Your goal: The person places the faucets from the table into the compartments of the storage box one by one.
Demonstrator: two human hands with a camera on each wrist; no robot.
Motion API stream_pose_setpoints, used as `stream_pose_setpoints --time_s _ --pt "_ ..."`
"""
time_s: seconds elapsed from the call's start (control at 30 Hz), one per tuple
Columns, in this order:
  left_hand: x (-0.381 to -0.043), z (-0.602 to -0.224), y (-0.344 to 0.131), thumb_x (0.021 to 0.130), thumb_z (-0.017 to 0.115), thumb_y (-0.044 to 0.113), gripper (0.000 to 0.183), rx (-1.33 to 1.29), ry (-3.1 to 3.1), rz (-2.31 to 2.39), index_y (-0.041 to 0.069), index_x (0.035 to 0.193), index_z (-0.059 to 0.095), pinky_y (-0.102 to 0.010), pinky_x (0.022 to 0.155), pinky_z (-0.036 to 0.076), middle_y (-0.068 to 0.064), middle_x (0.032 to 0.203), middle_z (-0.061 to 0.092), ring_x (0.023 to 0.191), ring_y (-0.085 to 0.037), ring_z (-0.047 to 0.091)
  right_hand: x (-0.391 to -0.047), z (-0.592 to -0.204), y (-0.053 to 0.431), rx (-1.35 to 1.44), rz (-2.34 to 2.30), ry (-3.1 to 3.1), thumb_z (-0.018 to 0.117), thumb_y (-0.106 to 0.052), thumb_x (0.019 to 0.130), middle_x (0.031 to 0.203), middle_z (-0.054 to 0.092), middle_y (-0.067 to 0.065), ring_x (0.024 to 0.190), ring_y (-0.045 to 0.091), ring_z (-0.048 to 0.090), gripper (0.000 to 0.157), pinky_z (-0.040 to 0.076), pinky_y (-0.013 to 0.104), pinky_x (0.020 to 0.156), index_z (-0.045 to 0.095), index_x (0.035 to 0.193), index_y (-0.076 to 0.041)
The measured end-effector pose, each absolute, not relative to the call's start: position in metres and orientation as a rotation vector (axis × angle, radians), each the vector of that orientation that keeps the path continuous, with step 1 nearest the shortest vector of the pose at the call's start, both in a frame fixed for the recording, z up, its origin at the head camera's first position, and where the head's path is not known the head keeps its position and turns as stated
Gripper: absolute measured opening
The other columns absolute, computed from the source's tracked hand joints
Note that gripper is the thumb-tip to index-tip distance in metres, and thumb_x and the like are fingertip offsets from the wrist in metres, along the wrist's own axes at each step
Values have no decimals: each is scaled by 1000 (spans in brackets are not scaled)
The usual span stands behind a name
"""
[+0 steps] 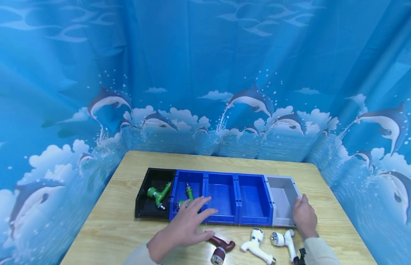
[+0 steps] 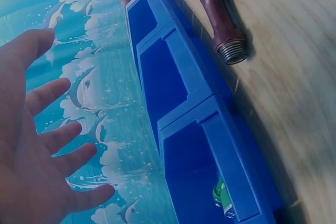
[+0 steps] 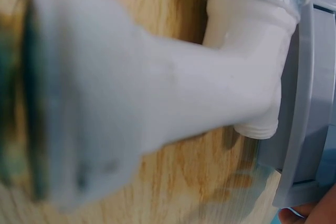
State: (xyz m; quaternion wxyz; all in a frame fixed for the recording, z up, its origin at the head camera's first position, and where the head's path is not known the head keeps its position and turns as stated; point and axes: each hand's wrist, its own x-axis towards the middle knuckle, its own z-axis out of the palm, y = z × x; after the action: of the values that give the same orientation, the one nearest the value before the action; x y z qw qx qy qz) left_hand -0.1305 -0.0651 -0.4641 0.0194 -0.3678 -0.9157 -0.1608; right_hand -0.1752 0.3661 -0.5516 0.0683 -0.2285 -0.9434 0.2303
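Observation:
My left hand [image 1: 189,224] hovers with spread fingers in front of the left blue bin, partly covering a green faucet [image 1: 189,191] inside it. In the left wrist view its palm and fingers [image 2: 58,140] hold nothing. My right hand [image 1: 305,217] grips the right side wall of the grey bin [image 1: 282,189], thumb at the rim; in the right wrist view only a bit of finger [image 3: 302,213] shows at the bin's corner. A brown faucet [image 1: 220,248] lies beside my left hand. Two white faucets lie on the table, one [image 1: 256,246] below the blue bins, another [image 1: 286,241] near my right wrist.
A row of bins crosses the wooden table [image 1: 109,206]: a black bin [image 1: 140,202] holding a green faucet [image 1: 159,194], then three blue bins, including the middle one [image 1: 222,197] and the right one [image 1: 255,198], then the grey bin. A dolphin-print curtain [image 1: 205,92] surrounds the table.

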Motion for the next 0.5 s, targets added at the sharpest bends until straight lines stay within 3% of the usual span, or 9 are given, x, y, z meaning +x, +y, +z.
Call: stream_pose_setpoints --time_s 0.5 --pt "-120 -480 -64 87 61 57 58 -1214 -2849 -486 33 139 49 -65 105 32 -5 154 34 138 -30 35 -177 -555 368 -716 699 -2847 11 -36 105 130 40 43 113 58 47 65 42 65 92 23 145 14"
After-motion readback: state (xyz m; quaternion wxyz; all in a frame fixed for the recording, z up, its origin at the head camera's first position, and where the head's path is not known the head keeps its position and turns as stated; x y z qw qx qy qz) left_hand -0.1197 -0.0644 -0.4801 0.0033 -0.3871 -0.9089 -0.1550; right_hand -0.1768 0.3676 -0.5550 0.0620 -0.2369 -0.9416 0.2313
